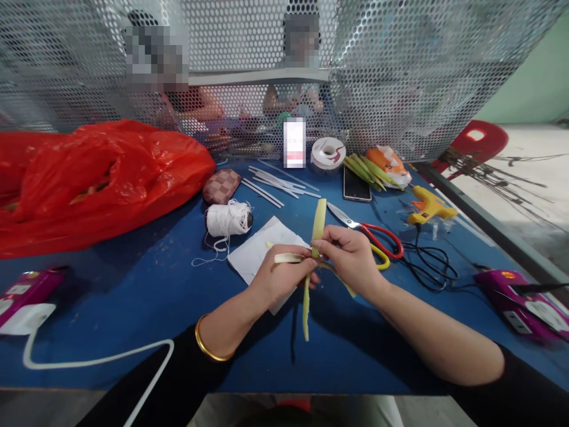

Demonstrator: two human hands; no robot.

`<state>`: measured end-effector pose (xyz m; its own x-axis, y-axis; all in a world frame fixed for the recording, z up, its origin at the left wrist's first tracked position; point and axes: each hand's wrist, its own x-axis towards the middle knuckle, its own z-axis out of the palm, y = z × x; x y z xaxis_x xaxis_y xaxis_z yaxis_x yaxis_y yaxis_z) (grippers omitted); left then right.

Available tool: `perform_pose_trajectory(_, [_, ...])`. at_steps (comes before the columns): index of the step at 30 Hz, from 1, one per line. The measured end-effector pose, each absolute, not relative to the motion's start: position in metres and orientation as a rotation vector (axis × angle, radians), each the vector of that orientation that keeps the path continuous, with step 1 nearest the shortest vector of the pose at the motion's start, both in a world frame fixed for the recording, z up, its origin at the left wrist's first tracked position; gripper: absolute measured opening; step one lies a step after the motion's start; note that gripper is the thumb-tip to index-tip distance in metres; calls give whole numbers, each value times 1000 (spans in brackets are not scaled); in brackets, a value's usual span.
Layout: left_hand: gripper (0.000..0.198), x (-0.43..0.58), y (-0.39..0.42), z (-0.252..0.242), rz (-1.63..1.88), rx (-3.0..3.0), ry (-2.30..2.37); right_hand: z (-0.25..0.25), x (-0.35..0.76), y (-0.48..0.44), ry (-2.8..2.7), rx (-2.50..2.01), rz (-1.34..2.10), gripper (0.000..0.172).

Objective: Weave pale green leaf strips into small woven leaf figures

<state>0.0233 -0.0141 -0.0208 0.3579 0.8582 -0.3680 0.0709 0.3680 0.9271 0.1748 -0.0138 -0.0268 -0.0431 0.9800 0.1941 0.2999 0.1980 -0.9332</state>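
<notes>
Pale yellow-green strips (pixel 319 219) cross between my two hands, one pointing up, one hanging down and a pale end sticking out to the left. My left hand (pixel 284 273) pinches them at the crossing, fingers closed. Opposite it, my right hand (pixel 349 255) grips the upright strip between thumb and fingers. What the strips are made of I cannot tell. A white sheet of paper (pixel 249 255) lies partly under my left hand. Scissors (pixel 377 237) with red and yellow handles rest just beyond my right hand. A spool of white string (pixel 226 219) lies to the left.
Beyond are thin white sticks (pixel 275 182), a tape roll (pixel 328 155), a lit phone (pixel 294 142), a dark phone (pixel 356 185) under green-yellow leaves (pixel 367 171), and a yellow glue gun (pixel 429 206). A red plastic bag (pixel 146 172) fills the left; purple power strips (pixel 520 302) flank the table.
</notes>
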Motion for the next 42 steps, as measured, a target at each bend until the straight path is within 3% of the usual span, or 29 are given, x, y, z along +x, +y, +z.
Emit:
perform_pose_trajectory(6, [5,24,-13,-21,694,1003,1101,-24,179,-10,-1553,-1270,871,28])
perform_pose_trajectory(13, [26,19,-8,-14,763,851,1043,-15,184,-4,-1464,-1231,962,27])
perform_pose_trajectory(20, [16,24,-11,-23,844,928,1113,-20,180,-13,-1697,-1156,700,22])
perform_pose_trajectory(25, [22,18,-4,-24,837,829,1023,-19,186,-6,-1551,-1260,810,22])
perform_pose_trajectory(31, [31,7,2,-15,1008,821,886,-10,189,-16,-1606,-1234,194,16])
perform_pose_trajectory(37, [70,6,1,-19,1009,802,705,-16,181,-19,-1912,-1416,769,35])
perform_pose_trajectory(42, [79,-11,6,-6,849,826,411,-16,193,-7,-1908,-1417,733,39])
